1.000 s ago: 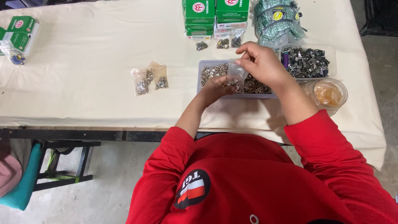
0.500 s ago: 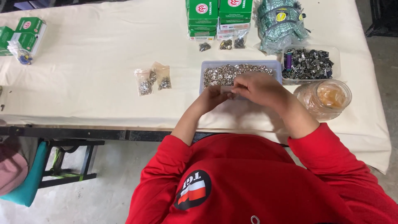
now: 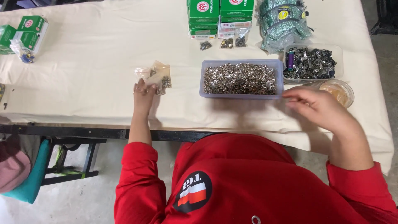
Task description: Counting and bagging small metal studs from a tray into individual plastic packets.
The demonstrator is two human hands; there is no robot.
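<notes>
A: Biggest first?
B: Cream-covered table. Clear tub of metal rings sits mid-table, far from me.
A: Hands?
B: My left hand is out left, fingertips pinching the small plastic bags. My right hand hovers near the tub's right corner, loosely curled, gripping nothing I can see.

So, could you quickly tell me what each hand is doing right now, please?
Left hand: fingers on the small clear bags; grip cannot be told.
Right hand: loosely curled beside the tray of metal rings; contents cannot be told.
</notes>
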